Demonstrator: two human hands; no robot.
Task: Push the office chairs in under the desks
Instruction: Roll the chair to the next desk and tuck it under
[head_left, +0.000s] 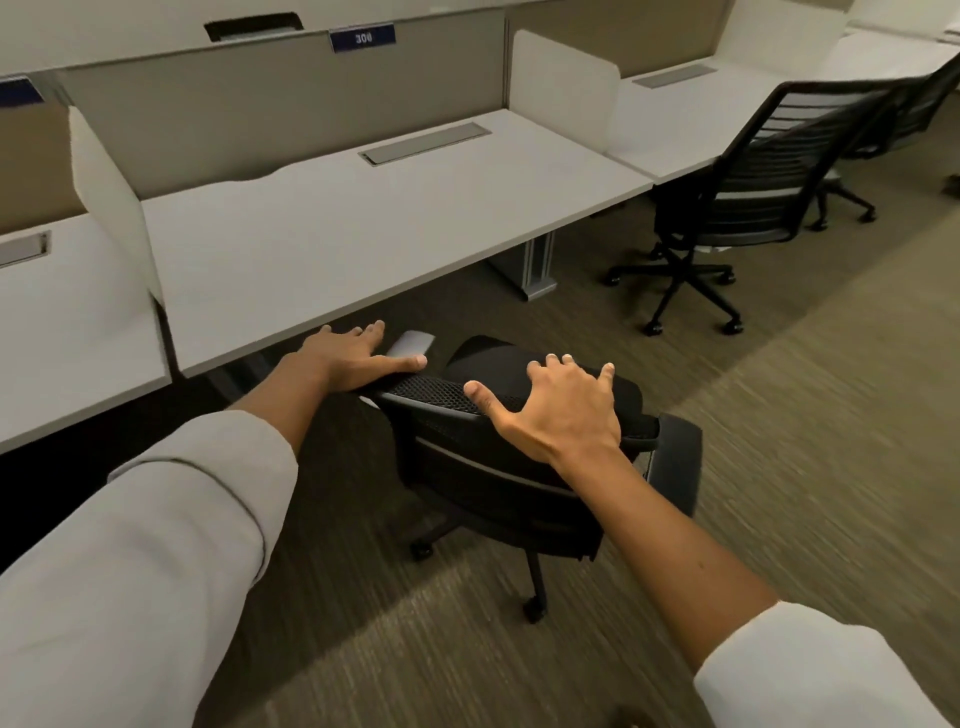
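A black mesh-backed office chair stands just in front of the white desk, its backrest toward me and its seat partly under the desk edge. My left hand lies flat on the left end of the backrest's top, fingers spread. My right hand rests on the right part of the backrest top, fingers apart and curled over it. One armrest sticks out on the right. The chair's wheels sit on the carpet.
A second black chair stands pulled out from the neighbouring desk on the right, with another chair farther back. White dividers separate the desks. A metal desk leg stands under the desk's right side. Carpet floor lies to my right.
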